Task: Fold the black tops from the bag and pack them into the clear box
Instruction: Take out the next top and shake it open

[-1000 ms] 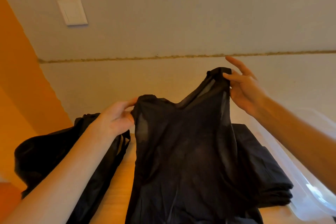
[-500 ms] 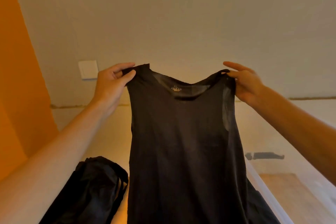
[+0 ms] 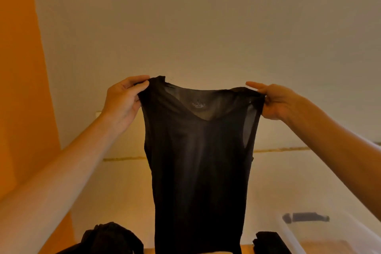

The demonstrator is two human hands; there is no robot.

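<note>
a: where's the sheer black sleeveless top (image 3: pixel 198 161)?
b: hanging upright in the air. the clear plastic box (image 3: pixel 321 233) sits low to its right.
a: and the grip?
b: left hand (image 3: pixel 121 101) pinches its left shoulder strap, right hand (image 3: pixel 276 101) pinches the right.

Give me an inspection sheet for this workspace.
Surface: wooden tabletop, only a strip visible at the bottom edge.
Job's things: black sleeveless top held up, hanging straight; black bag lower left; folded black garments beside clear box, lower right.
Clutter: nothing seen.
Grippers: left hand and right hand each pinch a shoulder strap.
Cables: nothing seen.
Surroundings: pale wall, orange wall at left.
</note>
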